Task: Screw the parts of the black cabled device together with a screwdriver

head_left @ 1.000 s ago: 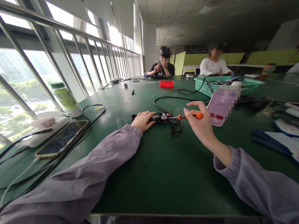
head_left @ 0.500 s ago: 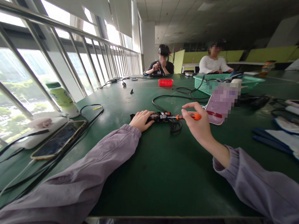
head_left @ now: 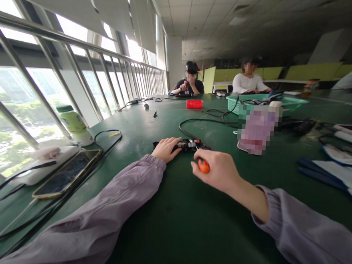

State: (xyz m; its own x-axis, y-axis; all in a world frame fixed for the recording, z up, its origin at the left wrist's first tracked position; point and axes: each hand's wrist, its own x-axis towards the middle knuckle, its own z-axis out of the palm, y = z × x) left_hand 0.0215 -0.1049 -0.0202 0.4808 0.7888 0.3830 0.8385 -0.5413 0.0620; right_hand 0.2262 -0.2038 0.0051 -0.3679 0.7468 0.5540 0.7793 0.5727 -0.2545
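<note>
A black, elongated device (head_left: 189,145) with small orange and grey parts lies on the green table; I cannot make out its exact kind. My left hand (head_left: 166,149) is closed over its left end and holds it against the tabletop. In my right hand (head_left: 220,170) is a screwdriver (head_left: 203,166), its orange handle gripped between curled fingers with the butt facing me. The shaft leans toward the device's right part. Fingers hide most of the shaft, and whether its tip touches the device is hard to tell.
Cables and a phone (head_left: 67,173) lie at left beside a green bottle (head_left: 74,125). Ahead stand a red tray (head_left: 194,104), a green basket (head_left: 233,105) and a propped phone (head_left: 257,131). Gloves (head_left: 336,173) lie at right. Two people sit across the table.
My right hand has moved left and closed firmly around the screwdriver. The handle has swung from lying sideways to pointing toward me. My left hand stays on the device.
</note>
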